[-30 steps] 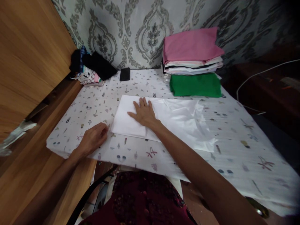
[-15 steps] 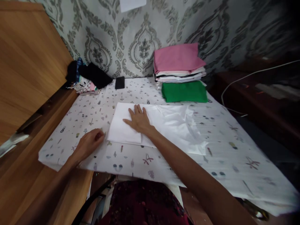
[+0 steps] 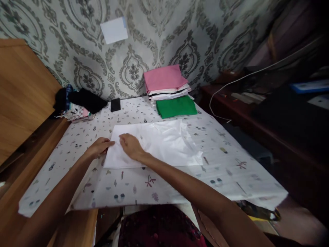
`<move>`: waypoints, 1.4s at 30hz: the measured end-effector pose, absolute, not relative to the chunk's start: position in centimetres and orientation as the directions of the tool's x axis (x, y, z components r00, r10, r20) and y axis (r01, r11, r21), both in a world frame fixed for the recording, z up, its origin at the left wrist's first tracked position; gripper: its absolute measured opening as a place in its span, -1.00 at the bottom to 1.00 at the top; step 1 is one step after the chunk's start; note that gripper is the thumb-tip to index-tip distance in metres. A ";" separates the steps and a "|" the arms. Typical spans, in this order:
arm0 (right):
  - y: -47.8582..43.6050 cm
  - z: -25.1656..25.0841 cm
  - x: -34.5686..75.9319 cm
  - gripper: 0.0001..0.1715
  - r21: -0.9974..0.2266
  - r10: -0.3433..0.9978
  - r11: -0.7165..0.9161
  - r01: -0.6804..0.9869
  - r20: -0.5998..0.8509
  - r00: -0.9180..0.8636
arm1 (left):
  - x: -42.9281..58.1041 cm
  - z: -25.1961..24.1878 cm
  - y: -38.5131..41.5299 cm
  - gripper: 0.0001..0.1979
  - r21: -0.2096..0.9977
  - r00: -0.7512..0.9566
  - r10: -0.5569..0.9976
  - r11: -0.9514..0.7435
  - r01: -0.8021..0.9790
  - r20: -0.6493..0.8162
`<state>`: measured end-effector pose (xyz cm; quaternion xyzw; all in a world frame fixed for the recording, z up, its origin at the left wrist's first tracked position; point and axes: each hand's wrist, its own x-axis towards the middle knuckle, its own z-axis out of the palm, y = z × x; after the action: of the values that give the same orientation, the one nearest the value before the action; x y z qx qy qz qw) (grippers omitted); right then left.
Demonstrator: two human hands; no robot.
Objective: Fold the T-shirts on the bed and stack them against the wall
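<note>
A white cloth (image 3: 164,144) lies folded into a long strip on the patterned table cover, smooth at its left end and wrinkled towards the right. My left hand (image 3: 99,146) is closed at the cloth's left edge, thumb and fingers pinching it there. Just to the right, my right hand (image 3: 131,146) rests over the cloth's left part with its fingers curled in and the tips together on the fabric. How much fabric those fingertips hold is partly hidden by the hand.
Behind the cloth lie a folded green cloth (image 3: 177,106) and a stack of folded clothes topped by a pink cloth (image 3: 166,79). A black phone-like object (image 3: 115,105) lies beside a heap of dark clothes (image 3: 87,100). Wooden furniture (image 3: 25,92) borders the left; a white cable (image 3: 218,90) hangs right.
My right hand has gone from lying flat with spread fingers to curled fingers nearer the cloth's left end. My left hand has moved up to the left edge and grips it. The view has shifted right.
</note>
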<state>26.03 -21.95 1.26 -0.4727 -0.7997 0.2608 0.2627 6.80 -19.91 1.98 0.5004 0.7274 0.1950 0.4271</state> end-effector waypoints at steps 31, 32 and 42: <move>-28.5 4.7 29.9 -0.55 -0.740 0.899 0.412 0.532 0.235 -0.370 | 14.5 7.6 -12.1 -0.50 0.947 -0.066 0.995 0.096 0.307 -0.080; -28.6 4.8 30.7 -0.60 -0.769 0.908 0.395 0.503 0.243 -0.342 | 15.4 8.1 -12.0 -0.54 0.949 -0.031 0.998 0.065 0.308 -0.058; -31.2 3.0 40.8 -0.68 -0.912 0.963 0.235 0.335 0.267 0.050 | 27.7 8.4 -10.9 -0.80 0.934 0.185 0.983 -0.070 0.350 0.004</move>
<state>40.83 -31.19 2.98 -0.5304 -0.6117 0.3178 0.4935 27.70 -10.89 8.36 0.6348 0.5247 0.3633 0.4356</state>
